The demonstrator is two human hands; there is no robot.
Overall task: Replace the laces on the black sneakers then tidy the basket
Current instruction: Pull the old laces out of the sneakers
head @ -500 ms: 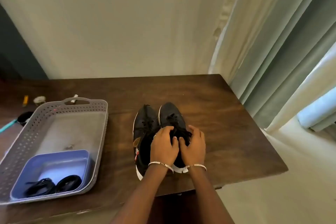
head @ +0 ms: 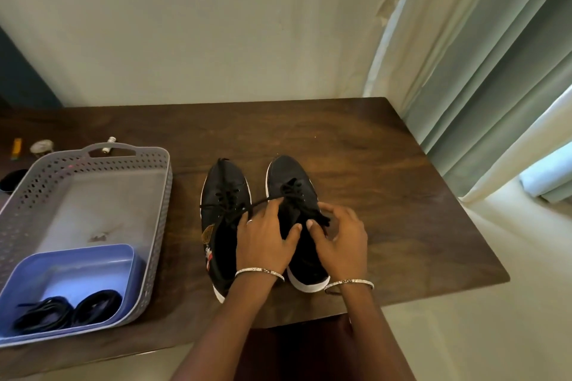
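while sneakers (head: 289, 172) sit together, left hand (head: 263, 241) and right hand (head: 343, 240) pinch a lace (head: 292, 190).

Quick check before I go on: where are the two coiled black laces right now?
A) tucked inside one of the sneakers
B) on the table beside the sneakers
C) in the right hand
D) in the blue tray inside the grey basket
D: both coiled black laces lie in the blue tray, which sits at the near end of the grey perforated basket.
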